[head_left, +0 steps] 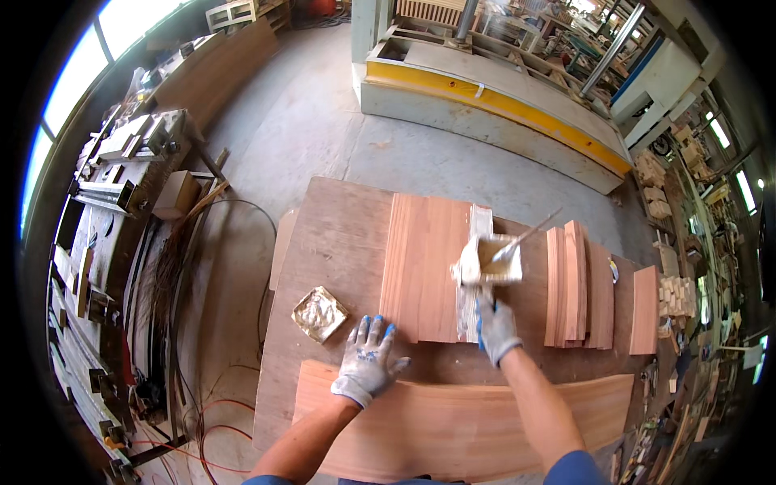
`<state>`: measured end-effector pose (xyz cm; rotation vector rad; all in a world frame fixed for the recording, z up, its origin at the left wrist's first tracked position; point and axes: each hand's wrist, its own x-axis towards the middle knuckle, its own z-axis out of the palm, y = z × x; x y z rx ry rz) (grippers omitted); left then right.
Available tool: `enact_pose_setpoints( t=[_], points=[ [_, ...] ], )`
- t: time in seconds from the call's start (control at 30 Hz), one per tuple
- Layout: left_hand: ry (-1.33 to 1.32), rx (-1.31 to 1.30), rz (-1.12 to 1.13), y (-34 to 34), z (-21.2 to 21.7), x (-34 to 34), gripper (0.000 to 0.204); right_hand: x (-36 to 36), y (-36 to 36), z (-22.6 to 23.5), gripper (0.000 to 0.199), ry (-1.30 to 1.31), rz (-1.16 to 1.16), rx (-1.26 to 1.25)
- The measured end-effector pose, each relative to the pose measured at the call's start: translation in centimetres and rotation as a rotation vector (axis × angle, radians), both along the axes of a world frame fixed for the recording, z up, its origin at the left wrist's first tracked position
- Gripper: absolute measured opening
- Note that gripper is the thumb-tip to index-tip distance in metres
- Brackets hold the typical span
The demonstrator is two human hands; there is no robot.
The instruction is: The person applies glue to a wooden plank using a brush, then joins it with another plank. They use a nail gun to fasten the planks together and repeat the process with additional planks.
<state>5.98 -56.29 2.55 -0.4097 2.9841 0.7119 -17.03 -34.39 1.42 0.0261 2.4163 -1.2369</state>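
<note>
My left hand [366, 364], in a grey glove with blue fingertips, lies flat with fingers spread by the near left corner of a row of reddish wood strips [424, 267]. My right hand [499, 327], gloved too, is closed around the handle of what looks like a brush [465, 275]; its head is smeared by motion. White glue coats the strip [482, 218] at the row's right edge. Against the brush stands a glue-crusted open container [495, 252], with a thin stick [533, 232] leaning out of it. Whether the container rests on the strips is hidden.
A square tray of pale glue [320, 314] sits left of the row on the brown worktable [335, 222]. More curved wood pieces [574, 283] stand to the right. A wide curved panel [461, 416] lies nearest me. Beyond is a yellow-banded machine [485, 89]; hoses [206, 428] cross the floor.
</note>
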Motion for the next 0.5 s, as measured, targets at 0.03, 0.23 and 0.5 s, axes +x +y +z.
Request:
enact_pose_setpoints(
  t=[0.03,0.23,0.5],
  points=[
    [-0.028,0.012,0.015,0.0,0.2,0.1,0.079,-2.9,-1.9,-0.8,0.045,0.016,0.011,-0.013],
    [-0.075,0.068,-0.009,0.5,1.1,-1.2,0.079,-20.2,-8.5,-1.8,0.055,0.091,-0.033,-0.025],
    [-0.017,0.039,0.057,-0.2,-0.1,-0.9,0.076,-15.3,-14.0,4.4,0.054,-0.048,-0.136,-0.289]
  ],
)
